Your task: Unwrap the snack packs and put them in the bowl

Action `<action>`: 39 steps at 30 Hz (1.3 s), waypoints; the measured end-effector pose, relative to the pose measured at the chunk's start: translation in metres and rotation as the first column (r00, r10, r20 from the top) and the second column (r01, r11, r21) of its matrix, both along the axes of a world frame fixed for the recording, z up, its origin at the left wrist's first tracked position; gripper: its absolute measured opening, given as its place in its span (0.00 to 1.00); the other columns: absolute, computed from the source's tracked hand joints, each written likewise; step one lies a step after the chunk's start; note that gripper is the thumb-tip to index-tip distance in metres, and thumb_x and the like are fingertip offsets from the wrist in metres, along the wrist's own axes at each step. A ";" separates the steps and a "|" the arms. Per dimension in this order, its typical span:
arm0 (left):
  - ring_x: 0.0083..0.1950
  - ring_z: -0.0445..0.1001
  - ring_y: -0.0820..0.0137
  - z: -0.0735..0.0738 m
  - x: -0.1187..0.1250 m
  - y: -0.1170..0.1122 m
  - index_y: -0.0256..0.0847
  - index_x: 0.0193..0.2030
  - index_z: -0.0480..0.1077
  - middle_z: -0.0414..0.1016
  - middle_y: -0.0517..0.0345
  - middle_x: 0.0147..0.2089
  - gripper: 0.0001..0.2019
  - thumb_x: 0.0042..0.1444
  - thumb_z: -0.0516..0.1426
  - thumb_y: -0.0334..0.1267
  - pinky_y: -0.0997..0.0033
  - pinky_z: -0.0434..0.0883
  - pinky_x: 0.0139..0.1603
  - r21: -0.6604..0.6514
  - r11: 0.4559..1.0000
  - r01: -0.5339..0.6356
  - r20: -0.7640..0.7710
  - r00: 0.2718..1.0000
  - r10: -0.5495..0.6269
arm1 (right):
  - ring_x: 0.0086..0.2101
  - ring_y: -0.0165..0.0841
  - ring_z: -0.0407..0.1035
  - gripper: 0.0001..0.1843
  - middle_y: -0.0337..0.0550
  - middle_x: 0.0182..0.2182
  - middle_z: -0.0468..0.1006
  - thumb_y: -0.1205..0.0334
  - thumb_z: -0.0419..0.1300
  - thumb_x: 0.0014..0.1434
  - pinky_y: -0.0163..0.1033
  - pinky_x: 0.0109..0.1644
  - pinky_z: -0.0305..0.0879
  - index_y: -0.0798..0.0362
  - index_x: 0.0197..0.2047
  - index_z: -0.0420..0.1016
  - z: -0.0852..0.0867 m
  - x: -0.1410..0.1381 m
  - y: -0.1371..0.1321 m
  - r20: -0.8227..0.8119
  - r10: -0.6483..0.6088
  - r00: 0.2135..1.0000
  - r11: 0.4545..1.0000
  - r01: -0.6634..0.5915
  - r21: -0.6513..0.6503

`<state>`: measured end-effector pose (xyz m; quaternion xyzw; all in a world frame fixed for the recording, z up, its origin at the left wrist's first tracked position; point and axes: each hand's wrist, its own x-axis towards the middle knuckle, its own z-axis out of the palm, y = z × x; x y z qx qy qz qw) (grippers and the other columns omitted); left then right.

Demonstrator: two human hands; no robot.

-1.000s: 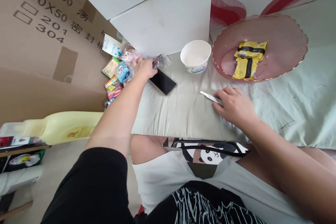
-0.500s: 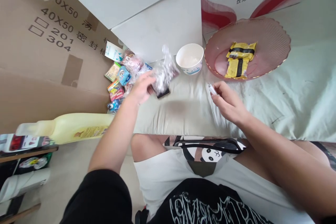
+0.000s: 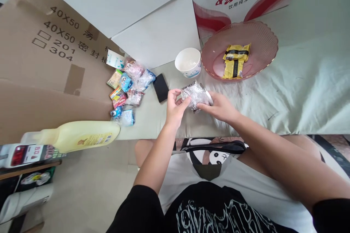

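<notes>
My left hand point(image 3: 175, 107) pinches the left edge of a snack packet wrapped in crinkled clear plastic point(image 3: 195, 94), held just above the cloth in front of me. My right hand point(image 3: 220, 107) meets the packet's right side, its fingers closed round a small white object point(image 3: 209, 97) whose kind I cannot make out. Beyond the packet stands a white paper bowl point(image 3: 188, 62) with a blue pattern near its base. A dark phone point(image 3: 160, 88) lies left of my left hand. Two yellow packets with black bands point(image 3: 233, 68) lie in a pink scalloped bowl point(image 3: 262, 51).
Several wrapped snacks point(image 3: 134, 97) are heaped at the left by a cardboard box point(image 3: 54, 87). A pale yellow bottle point(image 3: 87, 134) lies at the near left edge. White boxes point(image 3: 161, 32) and a red-and-white carton point(image 3: 213, 22) stand behind, on pale green cloth point(image 3: 306, 98).
My left hand has carried the plastic-wrapped packet from beside the snack heap rightward and nearer to me. My right hand has moved left to meet it. The phone is now uncovered.
</notes>
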<state>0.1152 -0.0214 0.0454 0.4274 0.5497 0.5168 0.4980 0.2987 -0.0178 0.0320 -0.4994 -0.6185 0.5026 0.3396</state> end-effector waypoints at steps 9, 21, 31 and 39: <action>0.41 0.74 0.74 -0.005 0.017 0.002 0.46 0.44 0.66 0.71 0.60 0.51 0.30 0.38 0.75 0.47 0.75 0.71 0.41 0.027 0.984 0.178 0.013 0.984 -0.178 | 0.29 0.35 0.71 0.17 0.41 0.27 0.76 0.45 0.58 0.60 0.40 0.33 0.65 0.51 0.36 0.71 0.000 0.006 -0.001 -0.148 -0.026 0.989 0.982 -0.003 -0.190; 0.41 0.74 0.69 -0.031 -0.005 0.016 0.44 0.46 0.70 0.77 0.58 0.44 0.21 0.44 0.67 0.41 0.73 0.68 0.39 -0.053 0.997 0.056 -0.229 0.971 -0.067 | 0.36 0.37 0.71 0.16 0.46 0.37 0.79 0.57 0.51 0.67 0.41 0.41 0.64 0.52 0.52 0.75 0.008 0.022 0.001 0.078 0.006 0.997 0.949 -0.030 0.315; 0.34 0.74 0.73 -0.009 -0.032 0.040 0.39 0.44 0.79 0.80 0.60 0.36 0.24 0.37 0.74 0.41 0.72 0.68 0.39 -0.415 0.760 0.500 0.040 0.845 -0.534 | 0.35 0.32 0.71 0.14 0.41 0.41 0.82 0.63 0.55 0.71 0.42 0.42 0.50 0.43 0.48 0.83 -0.007 0.021 -0.004 0.591 0.038 0.806 0.701 -0.443 0.559; 0.41 0.80 0.67 -0.016 -0.035 0.042 0.38 0.45 0.83 0.85 0.50 0.43 0.28 0.37 0.76 0.49 0.66 0.72 0.48 -0.410 0.735 0.541 0.131 0.832 -0.539 | 0.34 0.33 0.70 0.14 0.40 0.41 0.82 0.65 0.56 0.70 0.42 0.40 0.46 0.43 0.48 0.83 -0.004 0.012 -0.010 0.681 -0.017 0.732 0.717 -0.466 0.519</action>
